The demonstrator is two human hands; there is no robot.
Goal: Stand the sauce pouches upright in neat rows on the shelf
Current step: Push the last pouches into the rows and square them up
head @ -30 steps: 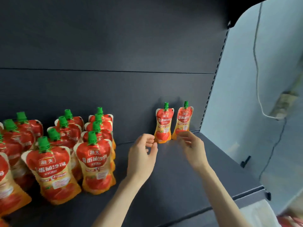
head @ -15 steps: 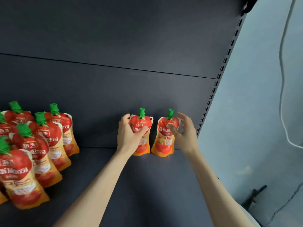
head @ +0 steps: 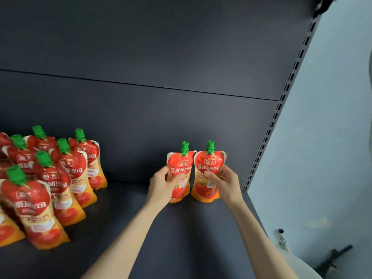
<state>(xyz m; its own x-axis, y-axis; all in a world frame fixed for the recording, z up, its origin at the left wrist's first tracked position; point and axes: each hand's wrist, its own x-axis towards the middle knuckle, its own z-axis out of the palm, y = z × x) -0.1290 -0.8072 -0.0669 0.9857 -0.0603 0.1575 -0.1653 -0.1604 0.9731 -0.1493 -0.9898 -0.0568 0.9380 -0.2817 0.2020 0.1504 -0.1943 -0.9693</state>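
Two glossy red-and-orange sauce pouches with ribbed green screw caps stand upright, side by side and touching, near the right rear corner of the matte dark grey metal shelf (head: 181, 234). The left hand (head: 163, 187) has its grip clamped on the left pouch (head: 179, 172); the right hand (head: 226, 183) clamps the right pouch (head: 208, 174). A crowded cluster of identical pouches (head: 50, 184) stands well apart at left.

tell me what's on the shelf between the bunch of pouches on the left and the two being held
Nothing: the head view shows bare dark shelf board between the left cluster of red-and-orange, green-capped sauce pouches and the held pair.
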